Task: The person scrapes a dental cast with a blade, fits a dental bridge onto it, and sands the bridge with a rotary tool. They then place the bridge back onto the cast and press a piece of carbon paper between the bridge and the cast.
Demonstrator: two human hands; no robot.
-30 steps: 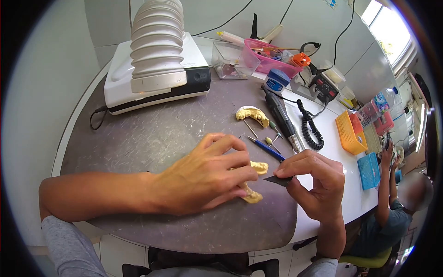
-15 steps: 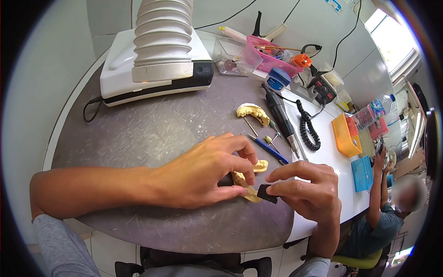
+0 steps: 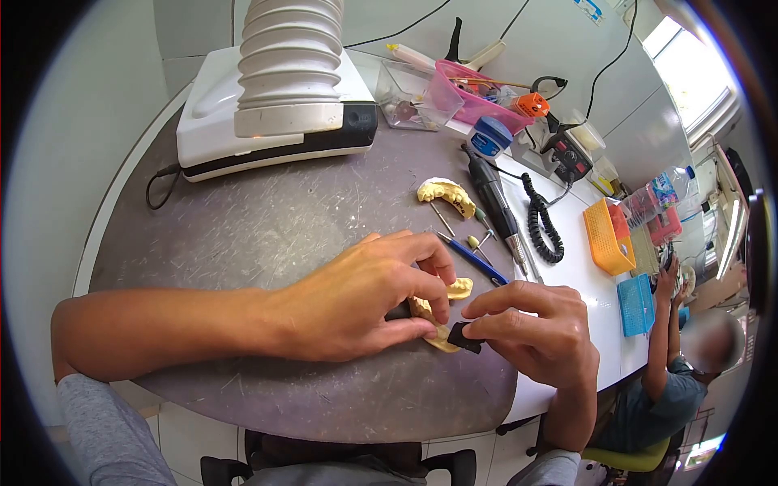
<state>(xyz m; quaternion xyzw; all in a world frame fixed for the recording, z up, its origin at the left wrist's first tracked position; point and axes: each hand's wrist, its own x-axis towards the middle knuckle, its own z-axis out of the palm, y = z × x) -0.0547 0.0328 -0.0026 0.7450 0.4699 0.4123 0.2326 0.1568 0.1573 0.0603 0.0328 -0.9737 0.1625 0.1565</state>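
Note:
A pale yellow dental cast (image 3: 442,338) lies on the grey work surface (image 3: 267,219), partly hidden by my fingers. My left hand (image 3: 369,296) rests over it from the left, thumb and fingers curved round it and pressing on its side. Between thumb and fingers of my right hand (image 3: 539,328) is a small black piece (image 3: 465,337), held at the cast's right end. A second pale cast (image 3: 446,197) lies farther back, near a blue pen-like tool (image 3: 472,259) and small burs (image 3: 475,242).
A white machine (image 3: 275,146) with a ribbed hose (image 3: 290,65) stands at the back left. Behind are a pink basket (image 3: 486,105), blue-lidded jar (image 3: 489,138) and black handpiece (image 3: 494,202). Orange (image 3: 608,235) and blue baskets (image 3: 636,304) stand right, near a seated person (image 3: 656,405).
The black piece and my right fingers have shifted slightly to the left and up. My left hand keeps its place on the cast, with hardly any movement.

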